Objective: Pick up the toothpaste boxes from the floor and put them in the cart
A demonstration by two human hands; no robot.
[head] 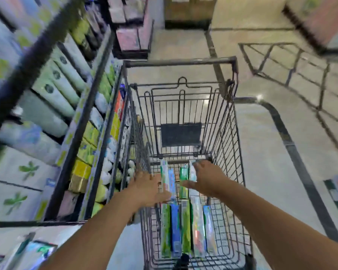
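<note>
- Nearest the viewer, a row of five long cardboard toothpaste boxes (185, 230), green, blue, green, pale and light blue, lies flat side by side on the floor of the dark wire shopping cart (228, 145), lengthwise along the basket.
- Two bare forearms reach forward over the cart's near end.
- The left hand (148, 189) is over the cart's left wall, fingers spread and fairly straight, thumb side against a second group of boxes; motion blur prevents saying whether it actually grips them.
- The right hand (205, 179) is open wide, fingers extended, palm toward the same group, its thumb pointing left across the green box.
- That second group of toothpaste boxes (183, 182), white-green, light blue, green and pale, sits between the two hands, farther along the basket than the first row. Whether it rests on the wire floor or is held just above cannot be told.
- Beyond it, the cart's folding child-seat panel with a dark rectangular plate (180, 134) stands upright, and the dark handle bar (180, 62) crosses the far end.
- To the left, tall dark-framed store shelves (47, 117) carry green, yellow and white packaged goods, close beside the cart.
- The glossy cream tiled floor (265, 152) with dark inlaid lines spreads to the right and ahead.
</note>
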